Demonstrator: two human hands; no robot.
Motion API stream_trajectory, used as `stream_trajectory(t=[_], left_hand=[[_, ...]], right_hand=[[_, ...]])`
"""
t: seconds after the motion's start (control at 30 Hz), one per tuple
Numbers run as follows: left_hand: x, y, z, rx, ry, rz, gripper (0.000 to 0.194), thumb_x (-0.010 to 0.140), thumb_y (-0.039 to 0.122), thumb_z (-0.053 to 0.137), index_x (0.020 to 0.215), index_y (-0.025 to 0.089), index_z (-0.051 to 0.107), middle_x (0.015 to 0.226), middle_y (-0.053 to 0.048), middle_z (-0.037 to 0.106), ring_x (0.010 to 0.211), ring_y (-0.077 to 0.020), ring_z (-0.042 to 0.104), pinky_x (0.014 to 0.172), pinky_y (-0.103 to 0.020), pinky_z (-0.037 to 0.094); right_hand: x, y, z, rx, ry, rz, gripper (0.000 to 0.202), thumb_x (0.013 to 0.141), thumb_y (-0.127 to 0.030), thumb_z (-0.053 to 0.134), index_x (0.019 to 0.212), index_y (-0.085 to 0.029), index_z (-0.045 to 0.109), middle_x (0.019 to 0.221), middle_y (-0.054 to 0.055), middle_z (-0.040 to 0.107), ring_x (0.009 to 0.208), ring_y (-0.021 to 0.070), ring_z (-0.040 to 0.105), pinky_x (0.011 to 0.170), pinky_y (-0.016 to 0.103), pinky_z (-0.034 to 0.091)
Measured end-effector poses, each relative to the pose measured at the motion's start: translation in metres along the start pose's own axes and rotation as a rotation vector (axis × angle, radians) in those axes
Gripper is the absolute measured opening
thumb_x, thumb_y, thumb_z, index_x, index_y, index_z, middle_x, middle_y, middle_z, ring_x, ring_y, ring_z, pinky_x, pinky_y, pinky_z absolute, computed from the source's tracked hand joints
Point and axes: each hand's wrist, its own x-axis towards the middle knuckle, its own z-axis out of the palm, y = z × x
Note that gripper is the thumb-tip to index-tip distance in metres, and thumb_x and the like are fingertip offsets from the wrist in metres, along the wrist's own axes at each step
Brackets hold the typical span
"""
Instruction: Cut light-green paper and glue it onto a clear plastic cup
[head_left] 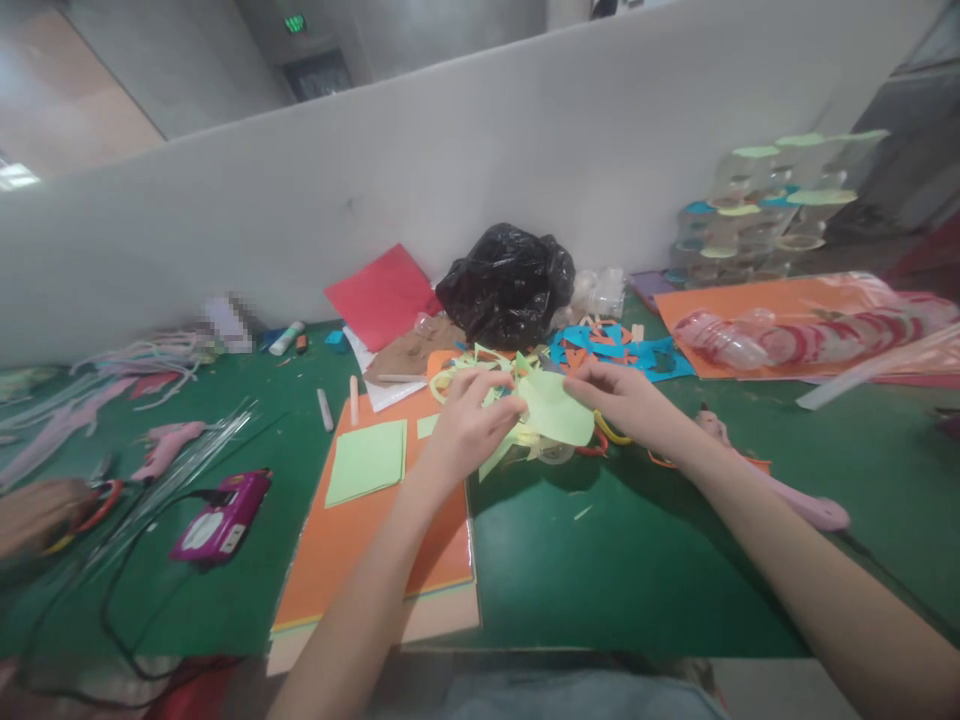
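A light green paper piece (556, 408) with a rounded edge is held above the green table, in front of a pile of paper scraps. My right hand (616, 398) pinches its right side. My left hand (484, 415) is at its left, thumb and fingers curled and apart; no object shows between them. Behind the hands lie yellow-green scraps (491, 362) and blue paper scraps (611, 350). Handles of red and yellow scissors (613, 430) show beneath my right hand.
Green square sheets (366, 462) lie on orange sheets (315, 560) at the left. A black plastic bag (506, 285) stands behind. Further left are a pink glue gun (166, 445) and purple box (223, 518). Another person's hand (45, 510) is at the left edge.
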Motion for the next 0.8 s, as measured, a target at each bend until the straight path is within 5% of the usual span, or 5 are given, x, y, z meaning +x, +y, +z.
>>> stream_trajectory(t=[0.33, 0.5, 0.57, 0.67, 0.8], left_hand=[[-0.015, 0.006, 0.000, 0.058, -0.102, 0.189, 0.018, 0.090, 0.009, 0.055, 0.092, 0.025, 0.064, 0.111, -0.005, 0.067, 0.114, -0.0237, 0.052, 0.096, -0.039, 0.049], [-0.015, 0.016, 0.002, -0.051, -0.098, 0.196, 0.007, 0.095, 0.026, 0.058, 0.100, 0.024, 0.061, 0.118, -0.007, 0.066, 0.120, -0.0261, 0.052, 0.100, -0.041, 0.047], [-0.015, 0.022, 0.004, -0.179, -0.024, 0.057, 0.021, 0.098, 0.038, 0.054, 0.111, 0.022, 0.058, 0.122, -0.010, 0.063, 0.119, -0.0257, 0.052, 0.101, -0.043, 0.046], [-0.011, 0.031, 0.006, -0.379, 0.041, -0.335, 0.032, 0.100, 0.047, 0.045, 0.118, 0.021, 0.054, 0.118, -0.011, 0.061, 0.110, -0.0228, 0.054, 0.095, -0.039, 0.047], [-0.001, 0.041, 0.002, -0.689, -0.080, -0.745, 0.030, 0.100, 0.047, 0.044, 0.093, 0.021, 0.056, 0.085, 0.000, 0.057, 0.076, -0.0143, 0.052, 0.068, -0.026, 0.043]], right_hand=[[-0.012, 0.003, 0.008, -0.099, -0.061, 0.107, 0.035, 0.093, -0.056, 0.051, 0.083, -0.023, 0.055, 0.072, -0.003, 0.055, 0.060, 0.0141, 0.051, 0.055, 0.028, 0.041], [-0.012, 0.000, 0.009, -0.135, -0.017, 0.035, 0.031, 0.096, -0.052, 0.046, 0.089, -0.024, 0.057, 0.075, -0.001, 0.058, 0.064, 0.0159, 0.052, 0.058, 0.029, 0.043], [-0.013, -0.001, 0.010, -0.167, -0.001, -0.017, 0.031, 0.098, -0.051, 0.045, 0.090, -0.024, 0.057, 0.077, -0.001, 0.058, 0.067, 0.0159, 0.053, 0.060, 0.028, 0.042], [-0.015, -0.004, 0.012, -0.188, 0.012, -0.042, 0.032, 0.099, -0.051, 0.044, 0.090, -0.024, 0.057, 0.074, -0.002, 0.056, 0.064, 0.0146, 0.049, 0.056, 0.026, 0.038], [-0.019, -0.010, 0.016, -0.203, 0.038, -0.067, 0.030, 0.100, -0.049, 0.044, 0.092, -0.023, 0.057, 0.063, -0.005, 0.050, 0.055, 0.0125, 0.042, 0.052, 0.025, 0.032]])
